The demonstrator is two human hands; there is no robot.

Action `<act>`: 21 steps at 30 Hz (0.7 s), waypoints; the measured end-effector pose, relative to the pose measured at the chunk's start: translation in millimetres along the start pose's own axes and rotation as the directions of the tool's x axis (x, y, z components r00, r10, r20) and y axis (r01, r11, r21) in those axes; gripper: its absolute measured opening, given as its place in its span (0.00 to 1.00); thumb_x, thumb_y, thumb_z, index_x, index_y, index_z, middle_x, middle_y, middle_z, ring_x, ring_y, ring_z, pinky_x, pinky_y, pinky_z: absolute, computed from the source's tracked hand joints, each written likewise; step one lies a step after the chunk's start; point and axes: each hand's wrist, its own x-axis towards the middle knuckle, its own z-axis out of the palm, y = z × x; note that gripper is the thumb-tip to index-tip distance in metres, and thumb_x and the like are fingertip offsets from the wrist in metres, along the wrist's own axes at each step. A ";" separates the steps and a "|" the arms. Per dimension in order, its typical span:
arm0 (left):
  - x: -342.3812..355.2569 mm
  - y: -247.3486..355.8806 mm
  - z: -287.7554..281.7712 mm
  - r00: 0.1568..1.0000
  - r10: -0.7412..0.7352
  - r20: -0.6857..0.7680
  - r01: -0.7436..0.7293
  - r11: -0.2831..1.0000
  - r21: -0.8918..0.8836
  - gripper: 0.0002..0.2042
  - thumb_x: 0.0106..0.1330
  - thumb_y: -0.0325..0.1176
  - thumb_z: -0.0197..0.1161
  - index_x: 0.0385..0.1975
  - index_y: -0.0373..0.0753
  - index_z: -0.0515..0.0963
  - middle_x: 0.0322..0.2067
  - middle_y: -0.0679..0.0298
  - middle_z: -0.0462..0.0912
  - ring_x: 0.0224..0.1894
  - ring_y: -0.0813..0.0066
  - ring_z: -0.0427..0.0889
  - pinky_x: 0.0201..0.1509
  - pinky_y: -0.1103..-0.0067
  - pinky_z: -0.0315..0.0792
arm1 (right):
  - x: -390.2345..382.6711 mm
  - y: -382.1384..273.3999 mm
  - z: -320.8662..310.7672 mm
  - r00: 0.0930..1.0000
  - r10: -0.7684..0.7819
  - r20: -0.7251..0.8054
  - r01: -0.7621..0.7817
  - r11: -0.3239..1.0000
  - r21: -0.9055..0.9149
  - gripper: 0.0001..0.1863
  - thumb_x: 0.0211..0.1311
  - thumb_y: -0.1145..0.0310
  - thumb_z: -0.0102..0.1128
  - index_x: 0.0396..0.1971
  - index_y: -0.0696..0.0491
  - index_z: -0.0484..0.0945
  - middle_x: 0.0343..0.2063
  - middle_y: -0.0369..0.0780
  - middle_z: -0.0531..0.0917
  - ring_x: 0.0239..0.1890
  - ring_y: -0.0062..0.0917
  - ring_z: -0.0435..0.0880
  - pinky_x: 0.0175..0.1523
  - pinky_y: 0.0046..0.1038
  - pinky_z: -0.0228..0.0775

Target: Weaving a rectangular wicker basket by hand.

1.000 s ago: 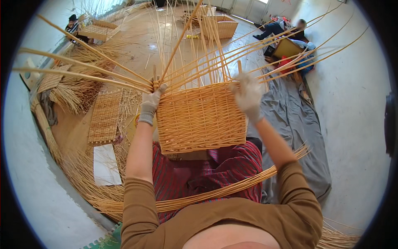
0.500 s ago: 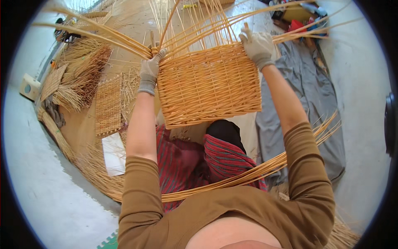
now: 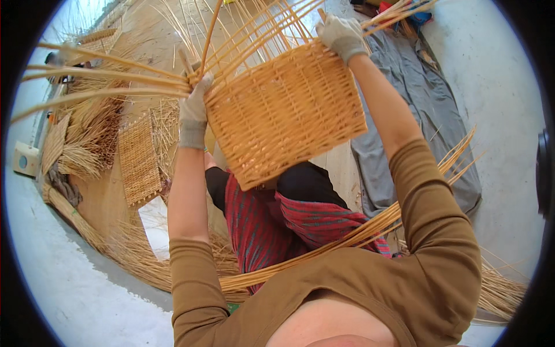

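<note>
A light brown wicker basket [image 3: 286,113] is held up above my knees, its broad woven side facing me and tilted. My left hand [image 3: 195,107], in a pale work glove, is closed round its upper left corner. The upper right corner is gripped by my gloved right hand [image 3: 342,37], fingers curled over the edge. Long unwoven wicker rods [image 3: 254,37] fan out from the far edge, and more rods [image 3: 110,74] stick out leftward past my left hand. The basket's far side is hidden.
A bundle of rods [image 3: 324,246] curves across my lap. A flat woven mat [image 3: 139,159], piles of dry stalks [image 3: 98,121] and a white sheet [image 3: 155,225] lie to the left. Grey cloth [image 3: 399,115] covers the floor at right, beside the pale wall [image 3: 497,115].
The basket has tilted: its left end has swung nearer and down with my left hand, while my right hand has moved up and left. Both hands keep their hold.
</note>
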 end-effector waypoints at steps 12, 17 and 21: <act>-3.9 -15.9 -12.5 0.999 0.044 0.022 -0.038 0.972 -0.231 0.22 0.66 0.29 0.63 0.60 0.36 0.73 0.44 0.62 0.79 0.41 0.76 0.79 0.45 0.77 0.79 | -25.3 8.0 4.5 0.956 -0.202 -0.210 0.164 0.969 -0.185 0.20 0.69 0.50 0.51 0.33 0.51 0.84 0.22 0.47 0.87 0.27 0.43 0.87 0.43 0.44 0.75; -11.3 -15.0 -1.8 0.987 0.138 -0.081 -0.153 0.962 -0.228 0.21 0.66 0.26 0.63 0.60 0.36 0.74 0.47 0.63 0.80 0.47 0.75 0.80 0.50 0.77 0.78 | -35.2 9.3 1.1 0.950 -0.186 -0.253 0.155 0.979 -0.135 0.16 0.68 0.54 0.54 0.38 0.50 0.82 0.19 0.46 0.85 0.23 0.43 0.86 0.42 0.43 0.75; 0.0 -11.3 0.2 0.954 0.289 -0.077 -0.299 0.917 -0.265 0.23 0.65 0.23 0.66 0.61 0.36 0.73 0.49 0.63 0.80 0.48 0.76 0.80 0.52 0.78 0.78 | -38.9 10.0 -4.6 0.932 -0.159 -0.324 0.138 0.987 -0.087 0.16 0.68 0.56 0.54 0.46 0.51 0.80 0.17 0.44 0.85 0.21 0.42 0.85 0.41 0.42 0.75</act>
